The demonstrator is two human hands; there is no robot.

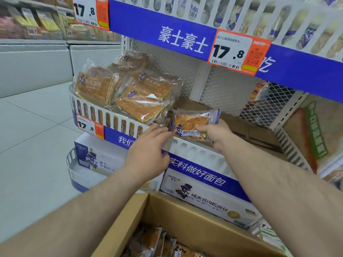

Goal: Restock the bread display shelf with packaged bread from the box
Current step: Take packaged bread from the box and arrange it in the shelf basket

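My right hand (216, 135) grips a small packaged bread (193, 125) with a purple-edged wrapper, held just above the white slotted rail (196, 152) of the middle shelf. My left hand (148, 154) reaches forward with straight fingers, its fingertips touching the edge of the pile of larger bread packages (130, 91) heaped on the left part of that shelf. The open cardboard box (178, 212) sits low in front of me, with several wrapped breads (163, 243) visible inside.
An upper shelf (167, 23) with a blue banner and orange price tags overhangs the work area. White printed cartons (207, 199) stand on the bottom shelf behind the box. Brown cardboard lies on the right part of the middle shelf. Pale tiled floor (33, 145) lies to the left.
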